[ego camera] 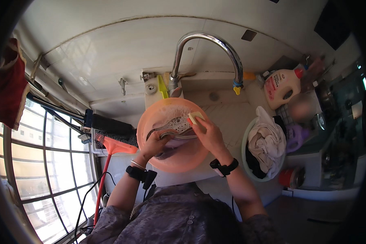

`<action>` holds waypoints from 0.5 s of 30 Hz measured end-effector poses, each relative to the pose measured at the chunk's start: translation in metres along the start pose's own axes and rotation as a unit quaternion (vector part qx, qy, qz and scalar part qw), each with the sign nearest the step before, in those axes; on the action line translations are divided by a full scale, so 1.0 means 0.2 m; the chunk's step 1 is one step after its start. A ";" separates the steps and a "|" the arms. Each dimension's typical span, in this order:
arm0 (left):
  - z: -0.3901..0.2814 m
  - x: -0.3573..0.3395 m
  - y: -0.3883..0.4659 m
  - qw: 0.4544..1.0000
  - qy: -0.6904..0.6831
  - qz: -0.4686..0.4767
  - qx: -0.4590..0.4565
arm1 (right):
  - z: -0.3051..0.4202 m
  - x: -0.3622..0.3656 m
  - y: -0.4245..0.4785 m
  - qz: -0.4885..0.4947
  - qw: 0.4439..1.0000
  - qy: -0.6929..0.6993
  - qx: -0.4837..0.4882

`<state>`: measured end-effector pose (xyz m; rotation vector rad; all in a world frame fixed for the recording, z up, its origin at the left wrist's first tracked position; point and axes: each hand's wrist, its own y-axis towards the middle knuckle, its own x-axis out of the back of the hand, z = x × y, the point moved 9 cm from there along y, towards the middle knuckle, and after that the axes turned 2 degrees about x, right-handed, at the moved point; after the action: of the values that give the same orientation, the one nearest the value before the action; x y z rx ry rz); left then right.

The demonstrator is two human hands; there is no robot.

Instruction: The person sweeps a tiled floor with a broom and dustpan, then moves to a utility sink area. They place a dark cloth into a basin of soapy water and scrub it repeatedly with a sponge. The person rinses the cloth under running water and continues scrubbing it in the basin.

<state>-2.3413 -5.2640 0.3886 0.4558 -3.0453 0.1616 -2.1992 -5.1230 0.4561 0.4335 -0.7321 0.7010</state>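
Observation:
An orange plastic basin (186,166) holds soapy water with white foam, and both my hands are over it. My left hand (155,143) grips a wet cloth garment (178,134), whose folded edge stretches across the basin towards my right hand. Part of the garment lies in the water. In my right hand (209,134) is a pale yellow bar, probably laundry soap (196,116), with a reddish spot at its near edge. The bar is held just above the far right end of the garment's edge; whether it touches the cloth cannot be told.
A chrome gooseneck faucet (206,35) arches over the sink (225,106) behind the basin. Right of it stand a pale green tub (247,164) of clothes (265,143) and a large detergent jug (280,87). A red-handled squeegee (116,145) leans at left, near a yellow-green brush (162,87).

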 end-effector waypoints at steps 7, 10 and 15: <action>-0.17 0.02 0.06 0.979 0.012 0.201 0.011 | 0.08 0.08 0.01 0.177 0.968 0.170 -0.047; -0.14 0.06 0.14 0.990 0.000 0.131 0.048 | 0.01 -0.16 -0.14 0.258 0.919 0.284 -0.095; -0.07 0.16 0.12 0.972 0.161 -0.156 -0.071 | -0.08 -0.39 -0.31 0.212 0.831 0.477 -0.193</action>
<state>-2.3782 -5.2498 0.4017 0.7987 -2.6063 0.0003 -2.1897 -5.1893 0.3803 -0.4780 0.0195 1.0316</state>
